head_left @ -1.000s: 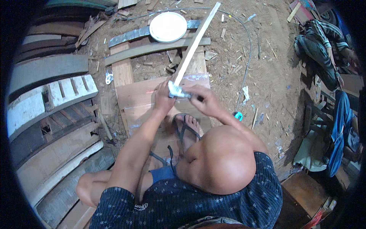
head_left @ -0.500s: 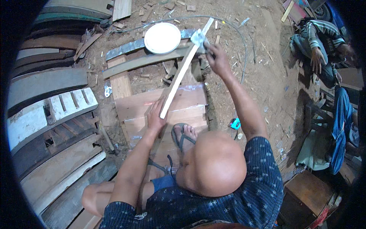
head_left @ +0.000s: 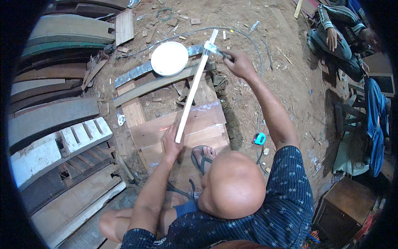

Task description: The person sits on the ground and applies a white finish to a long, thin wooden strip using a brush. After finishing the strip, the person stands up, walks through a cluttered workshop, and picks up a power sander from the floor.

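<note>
A long, narrow wooden strip with a white upper face slants away from me over the boards. My left hand grips its near end from the left side. Close to the far end, my right hand holds what looks like a paintbrush by its dark handle. The brush's pale head lies across the strip's white face. Just left of there sits a round white container or lid; its glare hides any detail.
Wooden boards lie under my sandalled foot. A turquoise tape measure rests on the dirt at right, near a dark cable. Stacked timber pieces line the left. Another person sits at the far right.
My right hand and the brush have moved slightly nearer along the strip. The view has shifted a little; the left hand keeps its hold on the near end.
</note>
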Tool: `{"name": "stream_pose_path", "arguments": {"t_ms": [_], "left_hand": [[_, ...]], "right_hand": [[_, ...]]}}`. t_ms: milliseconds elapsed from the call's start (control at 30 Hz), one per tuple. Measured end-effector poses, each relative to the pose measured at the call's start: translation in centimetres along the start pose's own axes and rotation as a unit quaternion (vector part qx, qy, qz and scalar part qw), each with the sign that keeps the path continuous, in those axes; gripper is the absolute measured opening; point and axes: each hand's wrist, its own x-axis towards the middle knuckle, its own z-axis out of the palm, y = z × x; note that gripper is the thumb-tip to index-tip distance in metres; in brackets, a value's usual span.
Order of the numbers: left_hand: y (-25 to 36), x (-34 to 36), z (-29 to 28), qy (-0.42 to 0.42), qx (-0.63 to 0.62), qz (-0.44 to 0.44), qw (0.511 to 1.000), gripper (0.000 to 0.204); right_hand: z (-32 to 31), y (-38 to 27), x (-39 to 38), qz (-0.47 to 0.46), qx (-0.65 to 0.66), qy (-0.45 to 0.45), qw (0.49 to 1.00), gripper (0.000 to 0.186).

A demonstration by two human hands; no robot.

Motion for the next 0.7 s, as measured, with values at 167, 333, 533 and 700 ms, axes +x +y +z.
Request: {"name": "stream_pose_path", "arguments": {"t_ms": [167, 333, 533, 700], "left_hand": [[-0.8, -0.3, 0.4, 0.031, 0.001, 0.016, 0.999, 0.05], [-0.5, -0.1, 0.2, 0.019, -0.004, 0.012, 1.0, 0.049], [-0.5, -0.2, 0.5, -0.021, -0.024, -0.016, 0.999, 0.048], [0.1, -0.2, 0.1, 0.006, -0.031, -0.03, 0.999, 0.049]], "right_hand": [[2.9, -2.5, -6.0, -0.089, 0.066, -0.093, 0.989, 0.045], [3.6, -5.4, -8.7, -0.141, 0.086, -0.093, 0.982, 0.047], [5.7, -1.9, -6.4, -0.113, -0.001, 0.035, 0.993, 0.043], [6.1, -4.0, -12.8, -0.091, 0.07, -0.099, 0.988, 0.041]]}}
